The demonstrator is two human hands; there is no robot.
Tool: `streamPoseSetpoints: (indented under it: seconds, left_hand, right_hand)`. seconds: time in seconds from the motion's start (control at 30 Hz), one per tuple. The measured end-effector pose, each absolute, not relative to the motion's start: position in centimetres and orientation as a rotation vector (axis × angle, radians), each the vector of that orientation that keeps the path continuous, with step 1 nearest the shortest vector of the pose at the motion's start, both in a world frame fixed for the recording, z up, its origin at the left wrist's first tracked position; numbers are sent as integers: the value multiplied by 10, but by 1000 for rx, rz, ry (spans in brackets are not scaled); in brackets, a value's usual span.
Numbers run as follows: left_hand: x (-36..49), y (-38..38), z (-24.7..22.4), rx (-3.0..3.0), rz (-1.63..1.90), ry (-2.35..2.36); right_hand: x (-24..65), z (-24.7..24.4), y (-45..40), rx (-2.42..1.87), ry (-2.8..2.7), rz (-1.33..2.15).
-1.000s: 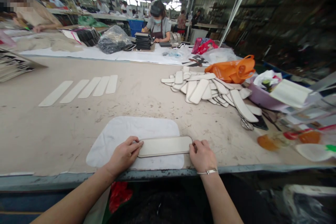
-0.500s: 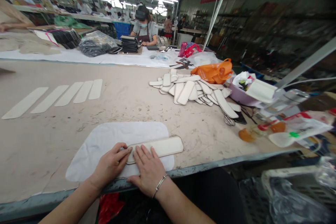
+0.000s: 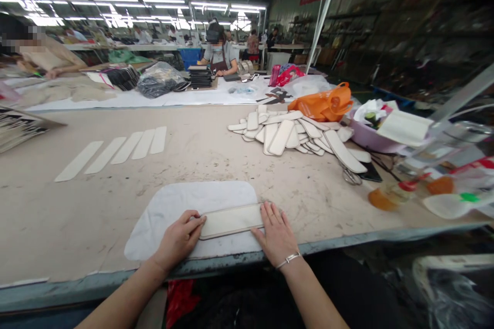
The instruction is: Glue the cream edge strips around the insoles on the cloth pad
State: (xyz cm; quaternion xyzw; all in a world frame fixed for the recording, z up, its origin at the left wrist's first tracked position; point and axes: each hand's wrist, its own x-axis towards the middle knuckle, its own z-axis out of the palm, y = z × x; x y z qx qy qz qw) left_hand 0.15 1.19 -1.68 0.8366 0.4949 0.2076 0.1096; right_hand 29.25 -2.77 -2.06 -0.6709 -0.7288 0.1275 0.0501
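A long cream strip (image 3: 231,221) with a dark edge lies on a white cloth (image 3: 162,211) near the table's front edge. My left hand (image 3: 184,235) pinches the strip's left end between thumb and fingers. Flat over the strip's right end rests my right hand (image 3: 277,230), its fingers stretched out and a bracelet on the wrist. Several pale strips (image 3: 122,150) lie in a slanted row at the left. A heap of cream strips (image 3: 280,136) sits further back, right of centre.
An orange bag (image 3: 322,105) and a purple basin (image 3: 370,136) stand behind the heap. Scissors (image 3: 352,177) and a bottle of amber liquid (image 3: 388,196) lie at the right. Across the table a person (image 3: 219,54) sits by a dark stack; another leans in at the far left.
My right hand has slid right along the strip, from near its left part to its right end. My left hand still pinches the left end. The camera view has turned left.
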Motion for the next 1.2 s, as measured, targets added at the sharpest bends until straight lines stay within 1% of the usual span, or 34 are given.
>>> streamPoseSetpoints:
  seconds: [0.13,0.2,0.23,0.3,0.4,0.5,0.57,0.67,0.9,1.0,1.13,1.2]
  left_hand:
    - [0,16,0,2212,580,1667]
    - [10,15,13,2156,651,1761]
    - [20,12,19,2201,707,1739]
    - [50,5,27,2400,756,1527]
    - [104,-6,23,2647,472,1111]
    - [133,-8,7,2709,225,1026]
    - [127,-6,-2,2748,126,1041]
    - [94,-4,-8,2820,39,1069]
    - [32,-15,-9,2864,-62,1283]
    - [22,-19,-6,2836,-84,1350]
    - [30,-7,12,2704,-139,1422]
    - [46,6,21,2639,-63,1479]
  right_hand:
    - [291,-24,-28,-2052,-2216,378]
    - [291,-24,-28,-2049,-2221,377]
    - [291,-25,-28,-2046,-2225,374]
    - [291,-25,-29,-2041,-2225,354]
    - [291,-26,-29,-2038,-2230,335]
    - [291,-26,-29,-2036,-2243,341]
    - [291,-25,-29,-2030,-2237,330]
    - [292,-24,-30,-2018,-2224,327]
    - [293,-27,-29,-2020,-2209,345]
    - [294,-29,-29,-2021,-2201,348]
    - [294,-29,-29,-2003,-2184,349]
    - [294,-29,-29,-1999,-2175,368]
